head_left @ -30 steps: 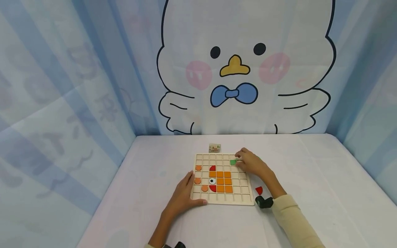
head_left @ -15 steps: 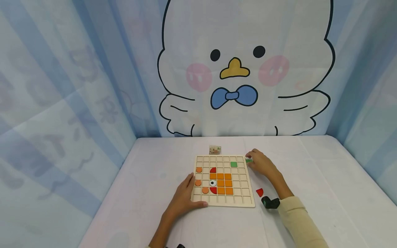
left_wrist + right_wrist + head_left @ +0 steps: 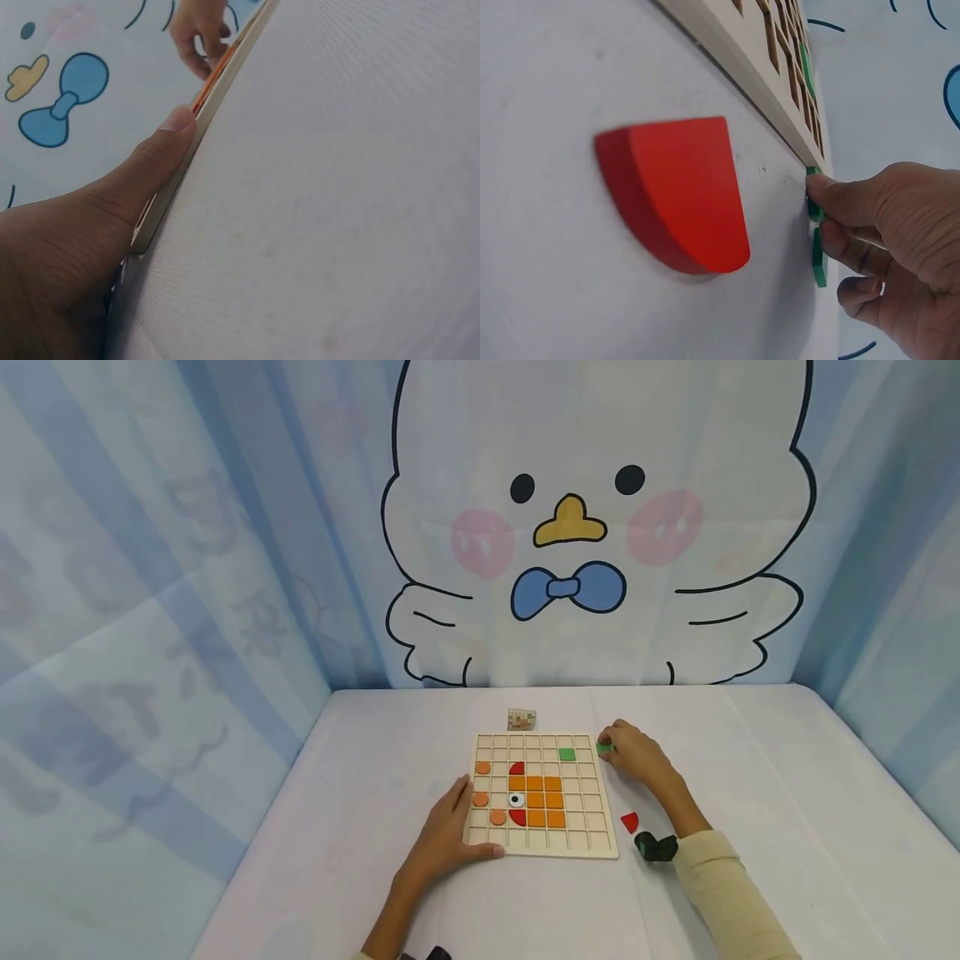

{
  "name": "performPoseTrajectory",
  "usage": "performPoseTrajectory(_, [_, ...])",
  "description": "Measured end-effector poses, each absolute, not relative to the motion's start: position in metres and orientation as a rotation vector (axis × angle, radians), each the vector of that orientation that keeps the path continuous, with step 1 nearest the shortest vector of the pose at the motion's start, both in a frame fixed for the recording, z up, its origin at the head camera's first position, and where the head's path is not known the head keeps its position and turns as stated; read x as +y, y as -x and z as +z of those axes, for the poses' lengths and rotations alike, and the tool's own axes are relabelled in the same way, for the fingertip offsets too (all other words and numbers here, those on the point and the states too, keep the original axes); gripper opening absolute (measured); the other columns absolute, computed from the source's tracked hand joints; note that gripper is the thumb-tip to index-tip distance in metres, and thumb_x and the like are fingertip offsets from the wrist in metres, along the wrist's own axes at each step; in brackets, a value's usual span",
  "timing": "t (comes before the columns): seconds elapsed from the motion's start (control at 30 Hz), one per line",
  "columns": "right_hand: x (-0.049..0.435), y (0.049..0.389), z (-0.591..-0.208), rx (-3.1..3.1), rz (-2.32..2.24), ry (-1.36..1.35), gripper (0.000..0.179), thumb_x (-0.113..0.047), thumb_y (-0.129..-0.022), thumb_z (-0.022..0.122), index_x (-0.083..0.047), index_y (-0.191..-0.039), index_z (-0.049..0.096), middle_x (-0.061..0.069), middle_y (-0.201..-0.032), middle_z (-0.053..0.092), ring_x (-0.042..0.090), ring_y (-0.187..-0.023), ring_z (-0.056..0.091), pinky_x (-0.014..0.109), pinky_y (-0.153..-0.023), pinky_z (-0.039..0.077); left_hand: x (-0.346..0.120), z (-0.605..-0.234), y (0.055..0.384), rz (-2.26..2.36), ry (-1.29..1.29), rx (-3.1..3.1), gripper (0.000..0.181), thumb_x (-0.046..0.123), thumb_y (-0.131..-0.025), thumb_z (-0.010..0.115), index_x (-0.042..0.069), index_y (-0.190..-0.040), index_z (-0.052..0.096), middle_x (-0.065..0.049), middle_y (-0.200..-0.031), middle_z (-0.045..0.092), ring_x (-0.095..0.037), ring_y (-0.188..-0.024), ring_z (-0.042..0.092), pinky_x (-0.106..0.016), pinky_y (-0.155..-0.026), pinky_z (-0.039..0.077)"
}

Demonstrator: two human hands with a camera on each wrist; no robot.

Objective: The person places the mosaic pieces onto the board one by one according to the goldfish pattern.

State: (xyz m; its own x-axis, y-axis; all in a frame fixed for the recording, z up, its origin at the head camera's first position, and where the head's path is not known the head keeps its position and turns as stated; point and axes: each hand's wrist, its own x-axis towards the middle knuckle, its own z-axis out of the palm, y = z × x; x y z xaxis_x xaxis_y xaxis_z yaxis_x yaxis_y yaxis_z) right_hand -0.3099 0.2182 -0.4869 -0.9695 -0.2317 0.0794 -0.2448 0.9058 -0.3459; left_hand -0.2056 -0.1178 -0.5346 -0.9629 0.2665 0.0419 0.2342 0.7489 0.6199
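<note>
A square wooden grid board (image 3: 590, 839) lies on the table, holding orange squares (image 3: 534, 800), orange discs, red quarter-rounds, an eye disc (image 3: 516, 799) and one green square (image 3: 567, 754). My left hand (image 3: 442, 831) rests against the board's near-left corner, fingers along the left side, thumb on the front edge. Just beyond the board's right edge, my right hand (image 3: 636, 753) pinches a small green tile (image 3: 814, 196) between thumb and index finger, low over the table. A second green piece (image 3: 820, 259) shows beside those fingertips in the right wrist view.
A loose red quarter-round (image 3: 629, 822) lies right of the board, near the black wrist camera (image 3: 656, 847). Behind the board sits a small patterned card (image 3: 522, 719). A printed curtain (image 3: 360, 568) hangs along the table's back and sides.
My right hand has moved right from the green square on the board to the green pieces off its right edge, where it now pinches one. My left hand stays at the corner.
</note>
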Motion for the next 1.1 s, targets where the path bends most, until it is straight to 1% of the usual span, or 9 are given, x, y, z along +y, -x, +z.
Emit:
performPoseTrajectory(0.27, [0.22,0.308,-0.487,-3.036,0.446,-0.399,0.023,-0.015,-0.088,0.072,-0.001,-0.106,0.068,0.013,-0.105,0.061,0.023,-0.087,0.062,0.045,-0.079,0.055,-0.116,-0.533,0.206,0.993,-0.406,2.889,0.122,0.072,-0.067,0.074,0.01,-0.157,0.019,-0.008,-0.164,0.016,-0.032,-0.148,0.025,-0.052,-0.117,0.029])
performPoseTrajectory(0.5, [0.226,0.308,-0.488,-3.019,0.441,-0.414,0.024,-0.017,-0.089,0.072,-0.002,-0.108,0.067,0.012,-0.107,0.061,0.022,-0.088,0.061,0.045,-0.081,0.055,-0.116,-0.533,0.207,0.989,-0.394,2.892,0.123,0.072,-0.066,0.074,0.011,-0.157,0.019,-0.007,-0.164,0.016,-0.031,-0.148,0.025,-0.051,-0.117,0.029])
performPoseTrajectory(0.67, [0.227,0.304,-0.487,-2.959,0.484,-0.468,0.023,-0.017,-0.09,0.071,-0.002,-0.107,0.068,0.011,-0.106,0.06,0.021,-0.087,0.06,0.044,-0.079,0.055,-0.117,-0.535,0.207,0.996,-0.391,2.879,0.124,0.074,-0.065,0.074,0.011,-0.157,0.019,-0.007,-0.164,0.015,-0.031,-0.148,0.024,-0.052,-0.117,0.029])
performPoseTrajectory(0.87, [0.221,0.3,-0.483,-2.93,0.586,-0.578,0.023,-0.018,-0.091,0.07,-0.002,-0.108,0.067,0.01,-0.106,0.061,0.022,-0.092,0.059,0.045,-0.085,0.054,-0.117,-0.534,0.206,0.997,-0.386,2.879,0.124,0.074,-0.065,0.073,0.011,-0.157,0.019,-0.007,-0.165,0.015,-0.03,-0.148,0.024,-0.052,-0.117,0.03])
performPoseTrajectory(1.03, [0.214,0.298,-0.481,-2.943,0.657,-0.652,0.023,-0.017,-0.092,0.068,-0.002,-0.109,0.067,0.01,-0.109,0.061,0.023,-0.096,0.059,0.044,-0.088,0.053,-0.116,-0.532,0.206,1.009,-0.397,2.882,0.122,0.072,-0.066,0.074,0.01,-0.157,0.02,-0.007,-0.164,0.016,-0.032,-0.148,0.025,-0.053,-0.117,0.029])
performPoseTrajectory(1.1, [0.21,0.296,-0.481,-2.952,0.678,-0.673,0.021,-0.016,-0.092,0.068,-0.002,-0.109,0.066,0.008,-0.109,0.06,0.021,-0.096,0.059,0.042,-0.088,0.053,-0.116,-0.532,0.206,1.01,-0.391,2.884,0.122,0.071,-0.066,0.075,0.011,-0.157,0.02,-0.007,-0.164,0.016,-0.031,-0.148,0.024,-0.053,-0.117,0.029])
